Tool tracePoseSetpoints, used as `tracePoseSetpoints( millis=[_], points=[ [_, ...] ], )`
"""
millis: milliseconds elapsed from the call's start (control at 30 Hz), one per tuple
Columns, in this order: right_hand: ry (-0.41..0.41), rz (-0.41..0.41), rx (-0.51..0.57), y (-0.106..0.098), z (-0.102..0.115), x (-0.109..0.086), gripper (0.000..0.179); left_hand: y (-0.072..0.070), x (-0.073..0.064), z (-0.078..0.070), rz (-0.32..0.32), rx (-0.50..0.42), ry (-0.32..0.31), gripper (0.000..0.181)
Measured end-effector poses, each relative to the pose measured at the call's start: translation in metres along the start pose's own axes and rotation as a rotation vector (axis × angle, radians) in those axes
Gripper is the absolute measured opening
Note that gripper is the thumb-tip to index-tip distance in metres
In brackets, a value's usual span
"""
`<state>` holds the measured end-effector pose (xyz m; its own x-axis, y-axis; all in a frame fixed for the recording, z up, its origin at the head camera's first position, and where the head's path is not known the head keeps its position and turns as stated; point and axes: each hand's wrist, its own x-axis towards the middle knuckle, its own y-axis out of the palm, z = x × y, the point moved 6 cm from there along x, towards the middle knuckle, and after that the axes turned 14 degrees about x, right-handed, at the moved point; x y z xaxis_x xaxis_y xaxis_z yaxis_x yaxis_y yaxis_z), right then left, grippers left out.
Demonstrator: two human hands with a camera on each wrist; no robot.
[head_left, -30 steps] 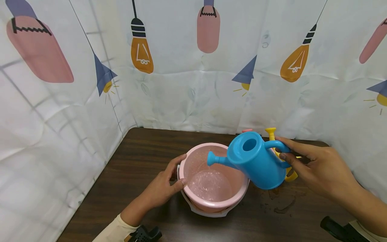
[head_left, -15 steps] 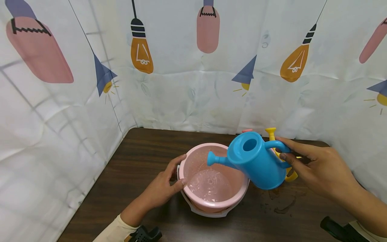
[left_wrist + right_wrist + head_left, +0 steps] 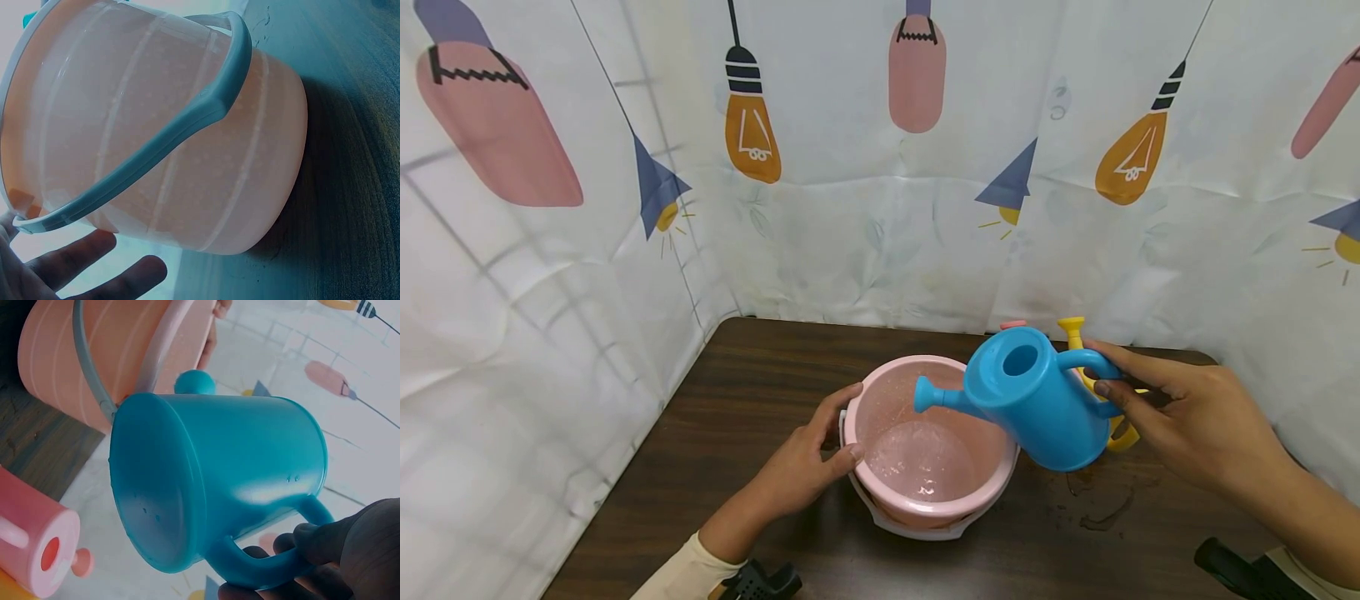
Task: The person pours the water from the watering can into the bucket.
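Note:
My right hand grips the handle of a blue watering can. The can tilts left, its spout over the open top of a pink bucket. Clear water covers the bucket's bottom. On the bucket's left side, my left hand touches the rim with thumb and index finger spread. Two more fingers stretch out straight beside the bucket wall in the left wrist view. A pale bail handle hangs down against that wall. Small droplets dot the can's base in the right wrist view.
Behind the blue can stand a yellow watering can and a pink watering can, both mostly hidden in the head view. Spilled water wets the dark wooden table right of the bucket. A printed curtain hangs behind.
The water in the bucket has calmed from splashing ripples to a smoother surface. Both hands, the can and the bucket stay nearly still.

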<state>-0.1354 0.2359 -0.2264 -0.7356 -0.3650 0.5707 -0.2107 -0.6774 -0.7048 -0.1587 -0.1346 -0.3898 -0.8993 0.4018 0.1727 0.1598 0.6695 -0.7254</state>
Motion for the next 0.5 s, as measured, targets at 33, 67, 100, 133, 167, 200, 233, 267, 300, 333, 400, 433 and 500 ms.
tracePoseSetpoints(
  millis=[33,67,100,133,167,200,233,267,300,333,400,433,500],
  points=[
    [0.004,0.000,0.002,-0.0001,0.0000,-0.0001,0.063,0.0001,0.0000,0.0001,-0.001,0.001,0.003,0.070],
    [0.006,0.000,0.004,-0.0001,0.0000,-0.0001,0.063,0.0001,0.0000,0.0000,-0.001,0.001,0.004,0.070],
    [0.008,-0.001,0.005,-0.0002,-0.0001,-0.0001,0.063,0.0002,0.0000,0.0000,0.000,0.000,0.005,0.070],
    [0.009,-0.001,0.003,-0.0002,-0.0001,-0.0001,0.063,0.0003,-0.0001,0.0001,0.000,0.000,0.006,0.070],
    [0.009,0.000,0.002,-0.0002,-0.0002,-0.0002,0.063,0.0002,0.0000,-0.0001,0.000,0.000,0.005,0.070],
    [0.008,-0.001,0.002,-0.0002,-0.0002,-0.0001,0.063,0.0002,-0.0001,0.0001,0.000,0.000,0.004,0.070],
    [0.007,-0.001,0.002,-0.0002,-0.0003,0.0000,0.063,0.0002,-0.0001,0.0001,0.001,0.001,0.003,0.070],
    [0.006,-0.001,0.002,-0.0002,-0.0004,-0.0001,0.063,0.0001,-0.0002,0.0000,0.001,0.001,0.002,0.070],
    [0.005,-0.001,0.001,-0.0001,-0.0005,0.0000,0.063,0.0000,-0.0003,0.0000,0.001,0.003,0.001,0.070],
    [0.004,-0.001,0.001,-0.0001,-0.0006,0.0000,0.063,-0.0001,-0.0004,-0.0001,0.000,0.003,-0.001,0.070],
    [0.003,-0.002,0.000,-0.0002,-0.0008,-0.0001,0.064,-0.0002,-0.0004,-0.0001,0.000,0.004,-0.005,0.070],
    [0.003,-0.002,0.001,-0.0002,-0.0009,-0.0001,0.063,-0.0002,-0.0004,-0.0002,0.000,0.004,-0.005,0.070],
    [0.004,-0.001,0.002,-0.0002,-0.0012,-0.0001,0.063,-0.0001,-0.0004,-0.0001,0.001,0.006,-0.006,0.070]
  ],
)
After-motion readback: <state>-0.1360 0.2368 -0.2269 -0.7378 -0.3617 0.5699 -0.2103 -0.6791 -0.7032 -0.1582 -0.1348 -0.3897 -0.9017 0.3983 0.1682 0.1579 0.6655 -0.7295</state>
